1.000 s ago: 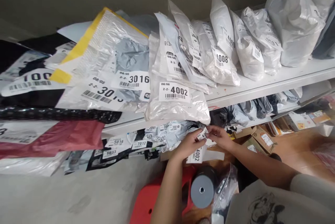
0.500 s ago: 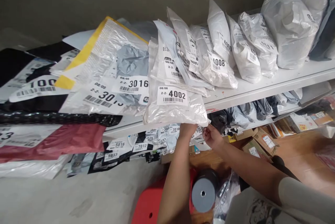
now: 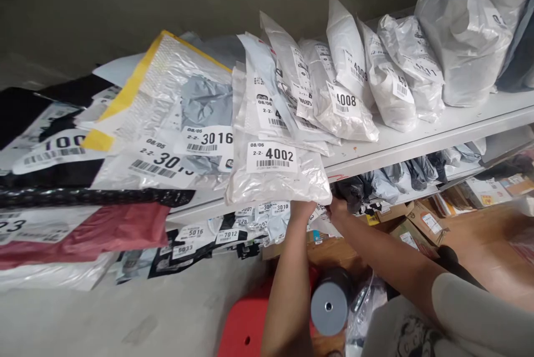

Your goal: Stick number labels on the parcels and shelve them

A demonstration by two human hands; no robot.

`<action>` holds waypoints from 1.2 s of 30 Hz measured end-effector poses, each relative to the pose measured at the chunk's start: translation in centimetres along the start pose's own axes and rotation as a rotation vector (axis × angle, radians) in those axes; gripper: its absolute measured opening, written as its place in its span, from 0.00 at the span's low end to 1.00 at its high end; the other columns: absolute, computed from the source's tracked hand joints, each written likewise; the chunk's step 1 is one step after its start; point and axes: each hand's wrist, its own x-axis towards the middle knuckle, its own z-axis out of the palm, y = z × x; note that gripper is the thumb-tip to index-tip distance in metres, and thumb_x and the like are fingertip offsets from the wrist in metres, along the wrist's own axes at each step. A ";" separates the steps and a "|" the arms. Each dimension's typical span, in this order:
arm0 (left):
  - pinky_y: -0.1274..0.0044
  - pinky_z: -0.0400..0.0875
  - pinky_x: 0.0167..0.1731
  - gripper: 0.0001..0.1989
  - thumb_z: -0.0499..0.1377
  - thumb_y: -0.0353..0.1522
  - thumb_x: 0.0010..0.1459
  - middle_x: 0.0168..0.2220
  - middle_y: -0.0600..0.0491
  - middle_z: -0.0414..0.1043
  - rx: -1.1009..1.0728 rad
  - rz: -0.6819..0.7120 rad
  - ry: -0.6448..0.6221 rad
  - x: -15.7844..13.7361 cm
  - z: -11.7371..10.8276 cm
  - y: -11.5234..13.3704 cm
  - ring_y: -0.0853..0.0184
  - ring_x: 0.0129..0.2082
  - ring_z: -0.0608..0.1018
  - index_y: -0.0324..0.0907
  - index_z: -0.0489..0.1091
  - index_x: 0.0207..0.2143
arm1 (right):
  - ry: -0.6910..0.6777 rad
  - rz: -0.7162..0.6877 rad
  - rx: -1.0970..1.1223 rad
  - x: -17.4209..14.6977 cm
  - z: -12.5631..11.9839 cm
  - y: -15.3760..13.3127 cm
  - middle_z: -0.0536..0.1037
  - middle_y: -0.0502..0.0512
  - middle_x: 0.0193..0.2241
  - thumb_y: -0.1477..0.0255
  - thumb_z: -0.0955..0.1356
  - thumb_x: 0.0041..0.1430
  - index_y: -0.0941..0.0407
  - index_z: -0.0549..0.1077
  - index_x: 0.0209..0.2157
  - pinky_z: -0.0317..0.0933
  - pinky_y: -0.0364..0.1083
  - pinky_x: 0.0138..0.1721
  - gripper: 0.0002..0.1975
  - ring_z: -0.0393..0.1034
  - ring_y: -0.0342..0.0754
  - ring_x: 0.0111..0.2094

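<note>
My left hand point(image 3: 302, 211) reaches up to the lower edge of a white plastic mailer bag point(image 3: 271, 182) labelled 4002, which overhangs the front of the shelf. The bag hides the left fingers. Just to the right, my right hand point(image 3: 337, 208) is under the shelf edge, its fingers curled and mostly in shadow. Between the hands a white printed label point(image 3: 320, 217) partly shows; whether either hand grips it is hidden. Behind the 4002 bag leans another white bag point(image 3: 265, 109), and a grey bag point(image 3: 208, 101) labelled 3016 lies to its left.
Several white bags point(image 3: 348, 104) stand along the white shelf point(image 3: 434, 137). A lower tier holds grey and black parcels point(image 3: 400, 179). At left lie black and red bags point(image 3: 112, 229). Below are a red stool point(image 3: 246, 318), a grey-topped cylinder point(image 3: 329, 307) and cardboard boxes point(image 3: 428, 221).
My right hand has moved slightly right and deeper under the shelf edge, so its fingers show less. My left hand has shifted a little. The view has tilted slightly; the bags keep their places.
</note>
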 end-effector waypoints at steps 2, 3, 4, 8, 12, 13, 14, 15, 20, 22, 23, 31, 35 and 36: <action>0.63 0.59 0.64 0.16 0.58 0.35 0.60 0.51 0.49 0.79 0.000 -0.010 -0.011 0.1 0.2 0.4 0.54 0.59 0.73 0.46 0.76 0.49 | 0.019 -0.063 -0.068 -0.2 -0.9 -0.1 0.68 0.47 0.14 0.69 0.75 0.44 0.51 0.64 0.15 0.59 0.44 0.19 0.16 0.65 0.48 0.19; 0.63 0.60 0.64 0.16 0.58 0.35 0.60 0.51 0.49 0.79 0.000 -0.016 -0.017 0.1 0.3 0.6 0.54 0.59 0.73 0.46 0.76 0.49 | 0.013 -0.116 -0.095 -0.3 -1.3 -0.2 0.69 0.47 0.14 0.70 0.75 0.42 0.51 0.66 0.15 0.61 0.44 0.21 0.15 0.66 0.48 0.21; 0.64 0.60 0.63 0.16 0.57 0.35 0.60 0.51 0.48 0.78 0.003 -0.020 -0.022 0.0 0.2 0.8 0.54 0.59 0.73 0.45 0.76 0.49 | -0.017 -0.198 -0.128 -0.5 -1.8 -0.3 0.71 0.47 0.16 0.70 0.75 0.41 0.52 0.69 0.18 0.63 0.44 0.25 0.11 0.68 0.49 0.24; 0.65 0.62 0.61 0.16 0.59 0.37 0.59 0.51 0.48 0.78 0.019 -0.027 -0.028 -0.9 -1.0 1.3 0.54 0.59 0.73 0.46 0.75 0.49 | -0.275 -0.538 -0.290 -0.9 -3.2 -0.5 0.80 0.50 0.31 0.69 0.73 0.41 0.53 0.79 0.35 0.68 0.47 0.41 0.14 0.72 0.51 0.35; 0.69 0.71 0.50 0.12 0.64 0.39 0.54 0.40 0.50 0.82 -0.027 -0.048 -0.128 -4.0 -2.8 2.3 0.55 0.47 0.79 0.46 0.77 0.41 | -0.369 -0.461 -0.283 -2.0 -6.0 -1.0 0.81 0.54 0.35 0.60 0.71 0.48 0.54 0.78 0.34 0.69 0.47 0.38 0.14 0.74 0.52 0.37; 0.70 0.73 0.46 0.11 0.64 0.40 0.54 0.37 0.51 0.82 -0.080 -0.044 -0.164 -5.0 -3.0 2.8 0.56 0.43 0.81 0.46 0.76 0.38 | -0.400 -0.374 -0.259 -2.4 -7.0 -1.3 0.81 0.55 0.35 0.57 0.71 0.49 0.54 0.78 0.34 0.69 0.47 0.36 0.16 0.74 0.52 0.36; 0.72 0.73 0.41 0.10 0.63 0.41 0.54 0.33 0.52 0.81 -0.151 -0.037 -0.186 -6.1 -2.9 3.3 0.58 0.39 0.81 0.46 0.76 0.36 | -0.452 -0.267 -0.237 -3.0 -8.2 -1.6 0.81 0.55 0.34 0.55 0.72 0.48 0.54 0.78 0.34 0.69 0.46 0.34 0.18 0.75 0.52 0.35; 0.73 0.74 0.38 0.11 0.62 0.42 0.55 0.31 0.53 0.80 -0.233 -0.028 -0.184 -7.2 -2.7 3.9 0.60 0.35 0.81 0.46 0.75 0.34 | -0.517 -0.159 -0.217 -3.7 -9.3 -2.0 0.81 0.55 0.33 0.53 0.74 0.47 0.54 0.78 0.34 0.69 0.46 0.33 0.20 0.75 0.52 0.35; 0.75 0.73 0.30 0.12 0.60 0.45 0.55 0.27 0.54 0.78 -0.537 -0.061 0.127 -11.7 0.9 7.0 0.65 0.28 0.79 0.46 0.72 0.33 | -0.700 -0.186 -0.157 -7.0 -13.9 -4.5 0.78 0.51 0.36 0.67 0.82 0.39 0.51 0.77 0.45 0.69 0.44 0.34 0.28 0.74 0.47 0.33; 0.75 0.74 0.30 0.14 0.60 0.46 0.56 0.28 0.53 0.79 -0.587 -0.119 0.237 -12.7 2.7 8.0 0.65 0.28 0.78 0.45 0.73 0.33 | -0.699 -0.312 -0.185 -7.8 -14.8 -5.6 0.77 0.52 0.42 0.72 0.82 0.37 0.48 0.75 0.50 0.69 0.43 0.33 0.35 0.73 0.46 0.33; 0.75 0.74 0.31 0.15 0.60 0.47 0.56 0.28 0.52 0.79 -0.609 -0.143 0.276 -13.1 3.5 8.4 0.64 0.28 0.79 0.45 0.73 0.34 | -0.704 -0.364 -0.220 -7.9 -15.2 -6.1 0.77 0.53 0.44 0.72 0.82 0.38 0.48 0.76 0.50 0.68 0.43 0.33 0.34 0.73 0.46 0.33; 0.73 0.76 0.40 0.29 0.70 0.48 0.46 0.39 0.51 0.81 -0.760 -0.119 0.119 -16.4 6.9 11.0 0.62 0.38 0.81 0.45 0.78 0.50 | -0.653 -0.529 -0.313 -7.3 -19.3 -10.3 0.79 0.53 0.29 0.61 0.78 0.49 0.52 0.83 0.34 0.65 0.46 0.33 0.12 0.70 0.49 0.30; 0.72 0.76 0.37 0.20 0.68 0.47 0.49 0.32 0.52 0.80 -0.640 -0.121 0.068 -18.9 9.3 13.5 0.62 0.32 0.80 0.46 0.81 0.40 | -0.692 -0.655 -0.409 -7.3 -23.4 -12.8 0.77 0.54 0.29 0.59 0.78 0.50 0.51 0.83 0.32 0.63 0.46 0.33 0.11 0.69 0.49 0.31; 0.72 0.76 0.36 0.17 0.68 0.47 0.49 0.31 0.52 0.80 -0.621 -0.106 0.065 -19.4 10.2 14.3 0.62 0.32 0.79 0.46 0.82 0.36 | -0.699 -0.672 -0.419 -7.4 -24.5 -13.3 0.78 0.54 0.30 0.59 0.78 0.51 0.51 0.82 0.31 0.64 0.46 0.35 0.11 0.70 0.50 0.33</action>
